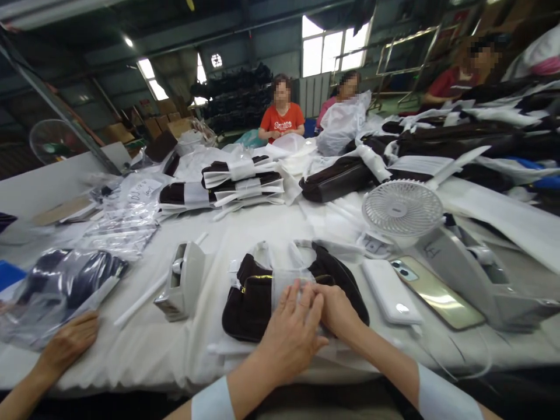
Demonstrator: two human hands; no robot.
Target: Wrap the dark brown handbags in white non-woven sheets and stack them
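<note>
A dark brown handbag (pixel 254 306) with gold zips lies in front of me, its curved strap (pixel 336 265) at the top right. A translucent white wrap (pixel 284 286) goes across its middle. My left hand (pixel 291 329) lies over the wrap with its fingers stretched out. Beside it, my right hand (pixel 335 306) bends its fingers together on the wrap's right side, their tips partly hidden by the left fingers. White padding shows around the strap, and white sheet material lies under the bag.
Tape dispensers (pixel 179 286) stand at both sides. Right of the bag are a white power bank (pixel 389 291), a phone (pixel 437 291) and a fan (pixel 402 207). Wrapped bags (pixel 245 181) are stacked behind. At left, another person's hand (pixel 72 341) touches a plastic-bagged item (pixel 65 286). People sit across the table.
</note>
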